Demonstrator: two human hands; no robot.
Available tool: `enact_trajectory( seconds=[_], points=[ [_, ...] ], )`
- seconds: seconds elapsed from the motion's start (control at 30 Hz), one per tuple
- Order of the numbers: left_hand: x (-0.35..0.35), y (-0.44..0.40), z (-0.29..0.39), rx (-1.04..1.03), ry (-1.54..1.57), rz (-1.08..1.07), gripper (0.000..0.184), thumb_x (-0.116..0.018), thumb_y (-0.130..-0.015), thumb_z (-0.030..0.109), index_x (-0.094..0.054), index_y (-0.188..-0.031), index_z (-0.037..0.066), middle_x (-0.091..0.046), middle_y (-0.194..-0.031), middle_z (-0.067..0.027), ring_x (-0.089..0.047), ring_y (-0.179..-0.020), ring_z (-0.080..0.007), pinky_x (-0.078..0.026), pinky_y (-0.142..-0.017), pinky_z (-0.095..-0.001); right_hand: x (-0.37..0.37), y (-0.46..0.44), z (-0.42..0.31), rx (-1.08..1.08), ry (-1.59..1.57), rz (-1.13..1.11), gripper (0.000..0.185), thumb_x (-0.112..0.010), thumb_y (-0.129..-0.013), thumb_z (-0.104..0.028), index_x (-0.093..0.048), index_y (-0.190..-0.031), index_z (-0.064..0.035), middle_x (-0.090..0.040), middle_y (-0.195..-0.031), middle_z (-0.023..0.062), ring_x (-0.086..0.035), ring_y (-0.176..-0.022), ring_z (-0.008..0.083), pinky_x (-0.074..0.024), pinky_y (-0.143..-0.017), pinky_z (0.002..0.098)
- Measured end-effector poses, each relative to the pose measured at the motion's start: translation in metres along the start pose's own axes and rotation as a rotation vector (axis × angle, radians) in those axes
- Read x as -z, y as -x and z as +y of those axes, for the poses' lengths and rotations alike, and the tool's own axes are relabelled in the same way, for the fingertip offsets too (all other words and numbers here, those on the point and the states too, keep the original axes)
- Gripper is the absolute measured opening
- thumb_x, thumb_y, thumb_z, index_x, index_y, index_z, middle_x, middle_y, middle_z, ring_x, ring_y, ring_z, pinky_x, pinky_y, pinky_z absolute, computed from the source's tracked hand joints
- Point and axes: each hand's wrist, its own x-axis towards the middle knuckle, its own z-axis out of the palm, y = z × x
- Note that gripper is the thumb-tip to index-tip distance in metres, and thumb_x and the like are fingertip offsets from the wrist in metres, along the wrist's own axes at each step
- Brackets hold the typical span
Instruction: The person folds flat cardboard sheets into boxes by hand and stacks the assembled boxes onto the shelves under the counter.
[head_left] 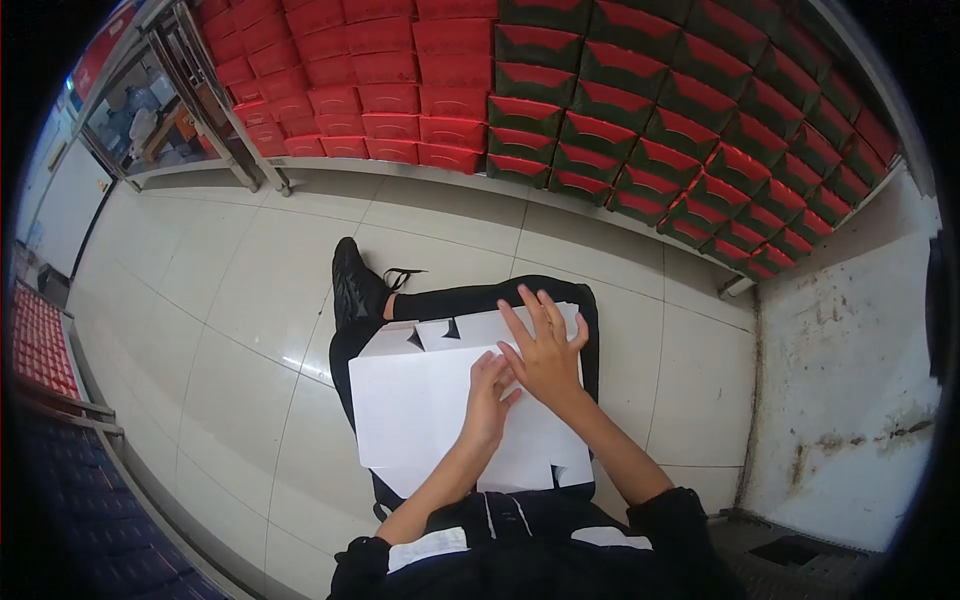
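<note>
Across my crossed legs lies a white cardboard sheet (410,400), a flat box blank with creases, flaps and small dark cut-outs along its far edge and near its lower right corner. My right hand (547,352) is over its far right part, fingers spread and holding nothing. Just to the left and nearer to me, my left hand (488,398) is over the middle of the sheet, its fingers loosely bent and apart. The two hands meet or overlap near the right wrist; whether they press on the cardboard I cannot tell.
Stacked red boxes (380,95) and black-and-red boxes (630,140) fill a metal-framed shelf ahead. A stained white wall panel (840,390) stands at the right. More shelves with dark blue boxes (90,510) are at the left. A black shoe (358,285) rests on the tiled floor (240,330).
</note>
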Motion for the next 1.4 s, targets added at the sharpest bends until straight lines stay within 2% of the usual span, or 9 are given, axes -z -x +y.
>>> enact_trajectory(
  seconds=[0.27, 0.43, 0.67, 0.77, 0.83, 0.87, 0.97, 1.07, 1.4],
  points=[
    [0.012, -0.002, -0.003, -0.052, -0.007, 0.051, 0.053, -0.051, -0.088, 0.039, -0.036, -0.13, 0.011, -0.046, -0.121, -0.0066, -0.041, -0.117, -0.0199, -0.031, -0.093, -0.0387, -0.011, 0.025, 0.008, 0.136, 0.216, 0.034, 0.048, -0.057, -0.076, -0.019, -0.054, -0.124, -0.0252, -0.042, -0.138, 0.0034, -0.039, -0.124, 0.0181, -0.0194, -0.089, 0.0509],
    [0.01, -0.031, -0.004, -0.01, 0.078, 0.037, 0.048, -0.054, -0.088, 0.038, -0.036, -0.123, 0.011, -0.048, -0.117, -0.0063, -0.044, -0.11, -0.0169, -0.035, -0.09, -0.0391, -0.018, 0.031, 0.002, 0.013, -0.045, 0.185, 0.022, -0.066, -0.068, -0.019, -0.067, -0.09, -0.0225, -0.058, -0.103, -0.0067, -0.049, -0.099, 0.0126, -0.0206, -0.082, 0.0399],
    [0.006, -0.024, -0.01, -0.153, 0.32, 0.029, 0.023, -0.042, -0.095, 0.01, -0.036, -0.117, 0.005, -0.051, -0.106, -0.0092, -0.052, -0.102, -0.0186, -0.046, -0.09, -0.0332, 0.025, 0.021, -0.012, -0.131, -0.114, 0.289, 0.02, -0.065, -0.076, -0.013, -0.066, -0.096, -0.015, -0.059, -0.105, 0.0038, -0.046, -0.104, 0.017, -0.0262, -0.087, 0.0408],
    [-0.002, 0.004, -0.011, -0.261, 0.439, 0.059, 0.027, -0.043, -0.095, 0.01, -0.035, -0.12, 0.005, -0.049, -0.111, -0.0092, -0.051, -0.104, -0.0178, -0.045, -0.092, -0.032, 0.042, 0.009, -0.009, -0.646, -0.665, 0.732, 0.02, -0.058, -0.079, -0.002, -0.063, -0.098, -0.0055, -0.061, -0.099, 0.0112, -0.053, -0.101, 0.0229, -0.0393, -0.084, 0.0398],
    [-0.014, 0.027, -0.004, -0.433, 0.217, 0.039, 0.029, -0.043, -0.096, 0.016, -0.035, -0.122, 0.005, -0.048, -0.116, -0.0087, -0.051, -0.107, -0.0175, -0.044, -0.092, -0.0332, 0.05, 0.033, 0.007, -0.74, -0.837, 0.254, 0.021, -0.056, -0.076, 0.004, -0.062, -0.096, 0.0009, -0.064, -0.091, 0.0131, -0.061, -0.091, 0.0275, -0.0483, -0.073, 0.0355],
    [-0.019, 0.036, 0.0, -0.437, 0.222, 0.045, 0.029, -0.043, -0.096, 0.016, -0.035, -0.122, 0.005, -0.048, -0.116, -0.0087, -0.051, -0.107, -0.0175, -0.044, -0.092, -0.0332, 0.057, 0.029, 0.006, -0.734, -0.84, 0.248, 0.021, -0.056, -0.076, 0.004, -0.062, -0.096, 0.0009, -0.064, -0.091, 0.0131, -0.061, -0.091, 0.0275, -0.0483, -0.073, 0.0355],
    [-0.018, 0.054, 0.008, -0.577, 0.09, -0.054, 0.038, -0.042, -0.097, 0.021, -0.028, -0.131, 0.012, -0.044, -0.125, -0.0091, -0.048, -0.113, -0.0182, -0.041, -0.095, -0.0344, 0.092, 0.011, 0.0, 0.283, -0.442, 0.252, 0.017, -0.061, -0.072, -0.004, -0.067, -0.087, -0.0085, -0.064, -0.091, 0.0056, -0.062, -0.087, 0.0187, -0.0479, -0.071, 0.0296],
    [-0.026, 0.072, 0.027, -0.681, -0.019, -0.057, 0.035, -0.042, -0.097, 0.022, -0.031, -0.126, 0.006, -0.046, -0.119, -0.0071, -0.053, -0.103, -0.0166, -0.049, -0.086, -0.0332, 0.113, -0.007, 0.006, 0.501, -0.382, 0.136, 0.018, -0.062, -0.071, -0.009, -0.068, -0.088, -0.0107, -0.064, -0.09, 0.0032, -0.061, -0.085, 0.0177, -0.0462, -0.07, 0.0297],
    [-0.033, 0.062, 0.046, -0.581, 0.078, -0.108, 0.036, -0.035, -0.099, 0.025, -0.028, -0.13, 0.008, -0.05, -0.117, -0.0102, -0.056, -0.098, -0.0162, -0.049, -0.084, -0.0306, 0.07, -0.008, -0.05, 0.01, -0.329, 0.39, 0.028, -0.062, -0.07, -0.006, -0.071, -0.095, -0.0139, -0.065, -0.09, 0.0004, -0.061, -0.092, 0.013, -0.033, -0.086, 0.0353]
  ],
)
